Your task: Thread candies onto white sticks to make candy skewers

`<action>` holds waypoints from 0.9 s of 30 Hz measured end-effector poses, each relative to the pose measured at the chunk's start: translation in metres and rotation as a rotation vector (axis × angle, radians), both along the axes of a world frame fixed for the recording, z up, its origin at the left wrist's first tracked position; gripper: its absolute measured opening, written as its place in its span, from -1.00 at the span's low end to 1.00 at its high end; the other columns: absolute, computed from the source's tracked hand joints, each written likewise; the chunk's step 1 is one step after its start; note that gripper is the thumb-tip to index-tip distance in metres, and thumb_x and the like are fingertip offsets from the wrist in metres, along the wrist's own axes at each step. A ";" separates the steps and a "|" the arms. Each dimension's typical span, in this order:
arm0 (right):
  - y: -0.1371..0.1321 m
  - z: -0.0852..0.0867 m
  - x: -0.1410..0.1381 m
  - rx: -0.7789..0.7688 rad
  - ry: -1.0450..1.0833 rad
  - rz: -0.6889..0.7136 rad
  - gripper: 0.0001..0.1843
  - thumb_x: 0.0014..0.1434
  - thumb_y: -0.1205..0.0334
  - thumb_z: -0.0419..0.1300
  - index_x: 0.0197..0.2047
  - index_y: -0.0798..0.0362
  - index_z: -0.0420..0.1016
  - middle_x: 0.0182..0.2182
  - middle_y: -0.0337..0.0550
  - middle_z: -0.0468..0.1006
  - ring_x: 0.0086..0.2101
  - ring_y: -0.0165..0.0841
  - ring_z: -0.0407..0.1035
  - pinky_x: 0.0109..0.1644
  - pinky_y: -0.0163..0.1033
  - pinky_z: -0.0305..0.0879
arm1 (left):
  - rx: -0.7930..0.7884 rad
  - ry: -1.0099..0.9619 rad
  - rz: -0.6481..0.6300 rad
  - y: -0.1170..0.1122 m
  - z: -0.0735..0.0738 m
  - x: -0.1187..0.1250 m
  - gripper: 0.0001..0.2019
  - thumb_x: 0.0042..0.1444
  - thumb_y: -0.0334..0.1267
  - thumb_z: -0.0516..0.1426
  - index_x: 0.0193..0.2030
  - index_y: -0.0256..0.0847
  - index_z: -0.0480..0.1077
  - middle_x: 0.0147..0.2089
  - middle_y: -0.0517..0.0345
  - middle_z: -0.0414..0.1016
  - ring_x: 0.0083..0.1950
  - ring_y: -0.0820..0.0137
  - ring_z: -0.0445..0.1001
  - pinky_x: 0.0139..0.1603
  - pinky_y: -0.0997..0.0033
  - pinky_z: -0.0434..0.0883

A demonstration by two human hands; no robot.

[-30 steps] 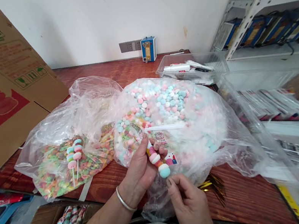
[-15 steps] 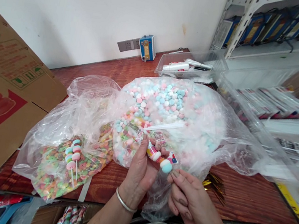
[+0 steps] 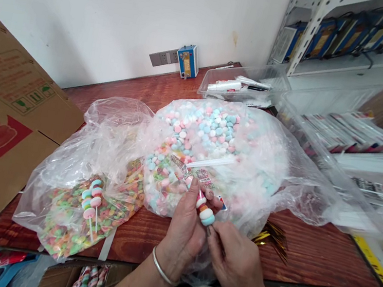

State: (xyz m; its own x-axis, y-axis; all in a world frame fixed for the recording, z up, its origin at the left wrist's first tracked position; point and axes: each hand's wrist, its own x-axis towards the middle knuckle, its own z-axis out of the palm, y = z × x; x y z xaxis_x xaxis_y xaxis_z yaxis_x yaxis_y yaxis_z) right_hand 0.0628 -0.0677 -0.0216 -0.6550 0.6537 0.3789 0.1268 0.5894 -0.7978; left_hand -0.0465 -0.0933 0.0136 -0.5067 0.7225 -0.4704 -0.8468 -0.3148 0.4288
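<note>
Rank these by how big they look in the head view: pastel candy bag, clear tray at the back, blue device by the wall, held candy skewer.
1. Pastel candy bag
2. Clear tray
3. Blue device and candy skewer: these look alike, and the device sits farther off, so they are unranked.

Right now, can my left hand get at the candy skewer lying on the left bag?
Probably yes: the skewer lies uncovered on top, nothing stands between, but the left hand is gripping another candy stick.
</note>
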 end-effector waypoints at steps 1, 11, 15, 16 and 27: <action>0.002 0.002 0.000 -0.082 0.003 0.003 -0.77 0.29 0.24 0.07 -0.40 0.04 0.41 -0.53 -0.23 0.42 -0.50 -0.40 0.29 -0.42 -0.31 0.19 | 0.005 -0.002 -0.014 0.000 0.000 0.001 -0.71 0.16 -0.06 0.21 -0.38 -0.27 0.37 -0.45 0.20 0.39 -0.42 0.47 0.45 -0.33 0.49 0.44; 0.007 0.003 0.000 -1.151 0.094 0.172 -0.56 0.18 -0.21 0.16 -0.36 0.04 0.34 -0.68 -0.49 0.02 -0.70 -0.57 -0.19 -0.67 -0.40 -0.19 | 0.180 0.162 0.056 0.001 0.000 -0.040 -0.71 0.11 -0.16 0.27 -0.07 -0.24 0.45 -0.35 0.24 0.46 -0.33 0.48 0.51 -0.12 0.39 0.49; 0.006 0.008 0.002 -0.649 -0.015 0.148 -0.67 0.31 -0.02 0.07 -0.30 0.06 0.41 -0.55 -0.31 0.36 -0.58 -0.46 0.21 -0.51 -0.36 0.16 | 0.175 0.057 0.103 0.008 0.001 -0.040 -0.83 0.20 -0.25 0.20 -0.37 -0.27 0.37 -0.57 0.39 0.18 -0.60 0.66 0.22 -0.41 0.59 0.40; 0.006 0.009 0.005 -0.442 -0.052 0.128 -0.72 0.32 0.05 0.06 -0.27 0.06 0.44 -0.48 -0.24 0.45 -0.50 -0.41 0.32 -0.44 -0.34 0.22 | 0.166 0.016 0.133 0.010 0.002 -0.040 -0.78 0.23 -0.24 0.17 -0.41 -0.27 0.33 -0.57 0.39 0.17 -0.61 0.66 0.21 -0.42 0.60 0.38; 0.000 0.003 0.004 0.170 -0.130 -0.022 -0.78 0.38 0.28 -0.07 -0.21 0.05 0.37 -0.54 -0.22 0.52 -0.59 -0.37 0.44 -0.53 -0.32 0.19 | 0.093 -0.001 0.108 0.011 0.007 -0.008 -0.71 0.19 -0.09 0.19 -0.43 -0.24 0.32 -0.55 0.34 0.21 -0.59 0.62 0.24 -0.40 0.57 0.41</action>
State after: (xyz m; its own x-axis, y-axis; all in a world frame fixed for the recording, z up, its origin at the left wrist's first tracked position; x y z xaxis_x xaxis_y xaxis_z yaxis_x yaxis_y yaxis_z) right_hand 0.0672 -0.0676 -0.0189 -0.6919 0.6022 0.3982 0.2363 0.7101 -0.6633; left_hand -0.0548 -0.0820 0.0206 -0.5835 0.7040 -0.4048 -0.8062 -0.4425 0.3926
